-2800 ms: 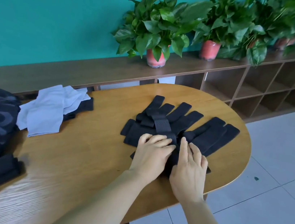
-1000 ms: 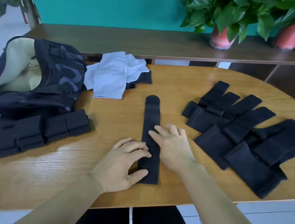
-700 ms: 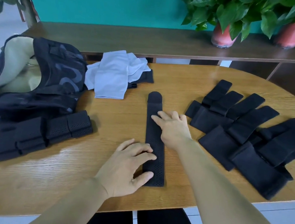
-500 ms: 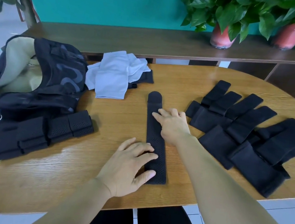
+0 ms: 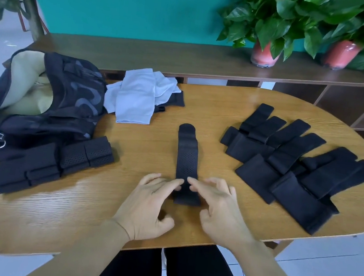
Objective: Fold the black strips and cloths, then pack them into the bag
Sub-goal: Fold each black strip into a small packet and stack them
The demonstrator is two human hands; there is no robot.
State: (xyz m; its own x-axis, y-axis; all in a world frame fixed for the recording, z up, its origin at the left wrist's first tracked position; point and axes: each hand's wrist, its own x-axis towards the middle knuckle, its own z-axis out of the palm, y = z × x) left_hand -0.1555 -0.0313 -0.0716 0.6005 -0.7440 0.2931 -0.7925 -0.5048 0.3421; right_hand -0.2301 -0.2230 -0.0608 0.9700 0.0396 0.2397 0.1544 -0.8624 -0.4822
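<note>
On a wooden table (image 5: 116, 229), left to right: an open bag (image 5: 48, 98), folded strips (image 5: 56, 162) before it, pale cloths (image 5: 137, 98), one flat strip (image 5: 187, 159) at centre, an unfolded pile (image 5: 293, 170). The left hand (image 5: 150, 206) and right hand (image 5: 217, 210), fingers loosely bent, touch the flat strip's near end.
</note>
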